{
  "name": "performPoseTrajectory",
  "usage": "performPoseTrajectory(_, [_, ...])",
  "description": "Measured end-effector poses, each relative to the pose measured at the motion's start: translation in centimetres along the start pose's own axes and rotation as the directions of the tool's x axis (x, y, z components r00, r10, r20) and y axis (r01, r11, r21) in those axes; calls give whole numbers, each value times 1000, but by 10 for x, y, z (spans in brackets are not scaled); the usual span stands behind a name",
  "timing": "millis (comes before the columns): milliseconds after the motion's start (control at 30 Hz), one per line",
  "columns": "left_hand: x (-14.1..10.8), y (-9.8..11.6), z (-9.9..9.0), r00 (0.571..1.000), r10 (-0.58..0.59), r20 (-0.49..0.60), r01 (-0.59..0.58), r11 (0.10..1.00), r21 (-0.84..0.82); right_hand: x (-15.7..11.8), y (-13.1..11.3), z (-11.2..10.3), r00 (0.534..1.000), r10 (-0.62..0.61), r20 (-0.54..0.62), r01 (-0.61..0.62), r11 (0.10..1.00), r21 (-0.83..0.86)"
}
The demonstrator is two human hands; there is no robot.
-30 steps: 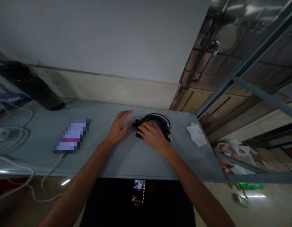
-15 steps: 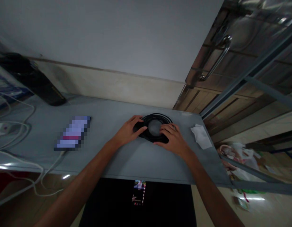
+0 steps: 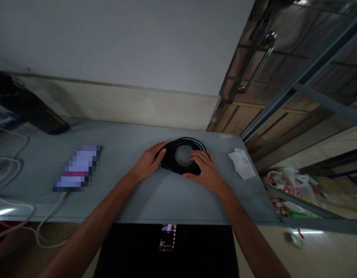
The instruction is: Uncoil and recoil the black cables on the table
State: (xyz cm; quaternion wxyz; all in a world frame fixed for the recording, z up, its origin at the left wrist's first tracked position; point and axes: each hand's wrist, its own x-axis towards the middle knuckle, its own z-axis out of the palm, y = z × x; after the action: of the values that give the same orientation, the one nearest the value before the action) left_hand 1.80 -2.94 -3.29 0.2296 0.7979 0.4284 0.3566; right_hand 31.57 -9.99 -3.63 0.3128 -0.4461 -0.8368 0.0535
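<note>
One coil of black cable [image 3: 170, 157] lay flat on the grey table [image 3: 166, 202], closer to the far edge along the wall [image 3: 123, 104] than to the near edge. From where I stood, a broad strip of tabletop ran between the coil and that near edge, room enough for both forearms to rest across it. On the left, another wide stretch reached over to the phone [image 3: 78, 168] with its white cord [image 3: 52, 211]. On the right there was less space: a crumpled white paper [image 3: 242, 165] sat close to the table's right edge, just by the metal frame [image 3: 300, 83].

The left hand [image 3: 149, 161] was half open, thumb and fingers parted, the tips touching the coil's left side. The right hand [image 3: 205, 166] was curled over the opposite side, its fingers bent toward the hole in the middle and its thumb along the near rim, so it had hold of the cable there. How tightly it squeezed, I couldn't tell.
</note>
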Motion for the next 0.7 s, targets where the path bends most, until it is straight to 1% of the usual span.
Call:
performPoseTrajectory(100, [0, 2, -1, 998, -3, 58, 3, 1000, 15, -1, -1, -4, 1000, 5, -15, -4, 1000, 24])
performPoseTrajectory(200, [-3, 3, -3, 991, 20, 132, -25, 999, 35, -2, 1, -13, 998, 1, -66, 3, 998, 61])
performPoseTrajectory(267, [-5, 2, -4, 987, 41, 152, -48, 998, 43, -3, 4, -18, 992, 24, -126, -14, 997, 79])
performPoseTrajectory(333, [-6, 1, -4, 989, 60, 135, -67, 997, 48, -3, 8, -21, 974, 78, -214, -57, 993, 103])
performPoseTrajectory(433, [-6, 0, -4, 991, 94, 93, -98, 994, 40, -3, 13, -21, 915, 181, -360, -122, 976, 182])
performPoseTrajectory(533, [-5, 1, -8, 993, 118, 18, -119, 992, 33, -2, 16, -20, 830, 277, -485, -167, 952, 257])
performPoseTrajectory(600, [-4, 2, -12, 990, 126, -61, -123, 991, 42, -2, 16, -20, 769, 345, -538, -215, 932, 290])
performPoseTrajectory(700, [-2, 1, -19, 975, 122, -188, -110, 991, 69, -3, 18, -21, 689, 437, -579, -284, 897, 339])
